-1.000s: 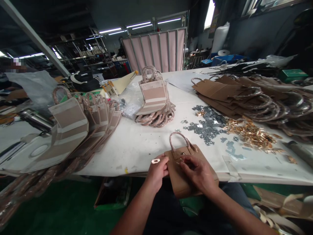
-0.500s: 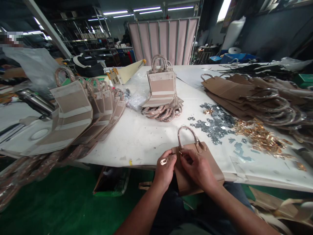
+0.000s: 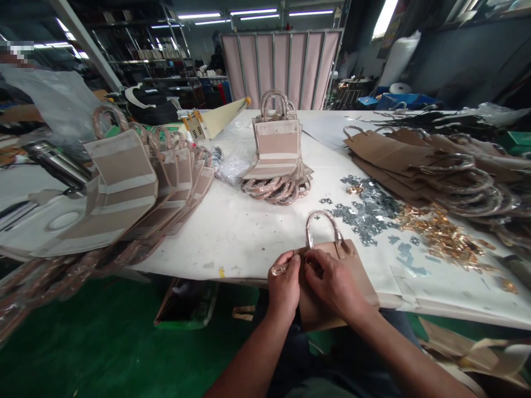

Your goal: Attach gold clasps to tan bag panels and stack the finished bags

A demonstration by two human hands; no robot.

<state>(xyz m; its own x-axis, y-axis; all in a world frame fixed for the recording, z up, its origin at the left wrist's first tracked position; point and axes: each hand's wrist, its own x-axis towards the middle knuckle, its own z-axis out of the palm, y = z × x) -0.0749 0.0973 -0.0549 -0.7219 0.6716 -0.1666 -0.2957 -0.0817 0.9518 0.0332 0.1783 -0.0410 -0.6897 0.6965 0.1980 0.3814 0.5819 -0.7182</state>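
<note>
A small tan bag piece (image 3: 357, 271) with a wrapped loop handle (image 3: 321, 221) lies flat at the near edge of the white table (image 3: 244, 232). My left hand (image 3: 284, 282) is closed at its left top corner, pinching a small gold metal clasp (image 3: 277, 270). My right hand (image 3: 332, 284) rests on top of the bag with its fingers curled and pressing at the opening just below the handle. The two hands almost touch.
Grey metal plates (image 3: 360, 213) and gold fittings (image 3: 440, 232) lie scattered to the right. Stacks of tan bags (image 3: 435, 160) fill the far right. Pink-and-white bag panels fan out at left (image 3: 136, 188), and another pile of panels (image 3: 277, 160) sits at centre. A green floor lies below.
The view has shifted, so the bag and hands sit a little further right in frame. My left hand with the gold clasp has moved in against the bag's top edge, closer to my right hand.
</note>
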